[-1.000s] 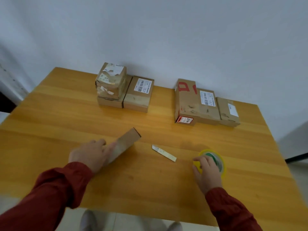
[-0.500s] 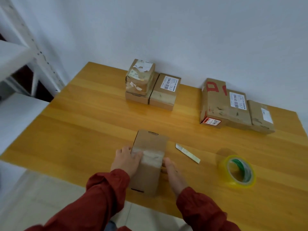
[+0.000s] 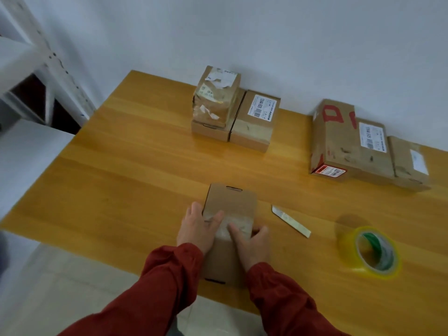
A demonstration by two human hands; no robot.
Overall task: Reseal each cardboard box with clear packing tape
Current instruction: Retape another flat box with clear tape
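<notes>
A small plain cardboard box (image 3: 231, 202) lies near the front edge of the wooden table (image 3: 135, 170), with a patch of clear tape (image 3: 240, 220) across its top. My left hand (image 3: 197, 229) grips its left edge, thumb laid over the tape and fingers down the side. From the other side my right hand (image 3: 252, 246) holds it, thumb on the tape and fingers curled round the right edge. The yellow-green roll of packing tape (image 3: 371, 253) lies flat on the table to the right, apart from both hands.
A thin pale cutter or strip (image 3: 291, 220) lies between box and roll. Three labelled boxes (image 3: 257, 120), one stacked on another, sit at the back centre. Three more boxes (image 3: 339, 139) stand at the back right. A white metal shelf (image 3: 36, 69) stands left of the table.
My right hand left the tape roll and came onto the box. The box went from tilted under my left hand to flat between both hands. Thumbs slid onto the tape. The view shifted left.
</notes>
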